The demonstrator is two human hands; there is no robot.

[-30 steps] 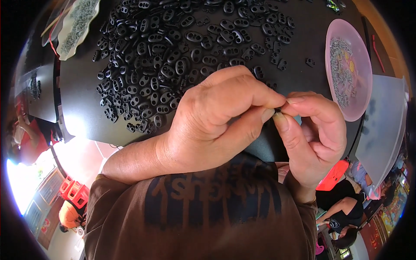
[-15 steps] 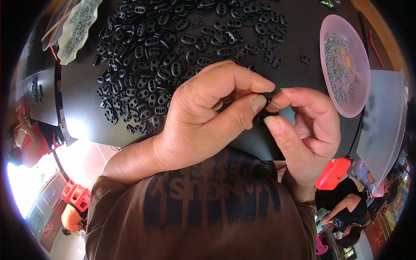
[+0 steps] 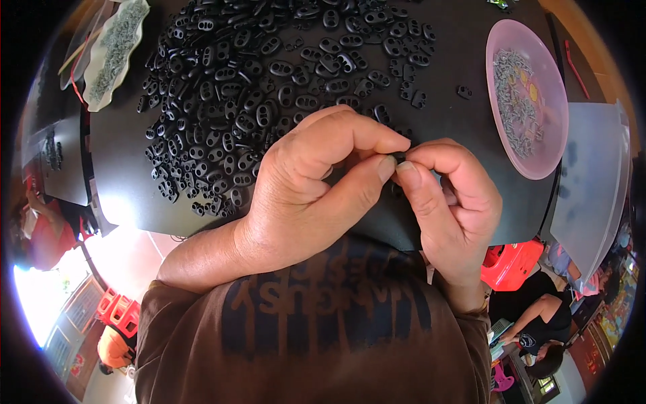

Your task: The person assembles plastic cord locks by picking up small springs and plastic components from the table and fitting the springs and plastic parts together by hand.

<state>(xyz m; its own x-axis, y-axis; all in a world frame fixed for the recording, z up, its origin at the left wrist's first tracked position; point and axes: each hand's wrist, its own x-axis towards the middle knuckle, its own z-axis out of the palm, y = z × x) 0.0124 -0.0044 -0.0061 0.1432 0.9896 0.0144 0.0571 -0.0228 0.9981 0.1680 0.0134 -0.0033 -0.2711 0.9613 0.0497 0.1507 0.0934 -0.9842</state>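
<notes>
My left hand (image 3: 316, 182) is closed, its thumb and forefinger pinching a small black plastic cord lock piece (image 3: 400, 156). From the other side, the thumb and forefinger of my right hand (image 3: 457, 202) close on the same piece, so the fingertips of both hands nearly meet. Most of the piece is covered by my fingers, and no spring shows between them now. Just beyond my hands spreads a big heap of black two-holed cord lock pieces (image 3: 232, 101) on the dark table (image 3: 121, 161).
A pink oval bowl (image 3: 550, 94) with small metal springs (image 3: 515, 101) stands to the right. At the far left is a white wavy-edged dish (image 3: 101, 103) of more springs. A red stool (image 3: 515, 266) and a person in black (image 3: 545, 310) are at the lower right.
My right hand has moved left against the piece. A small spring that showed at its fingertips is now out of sight. The left hand has shifted slightly left.
</notes>
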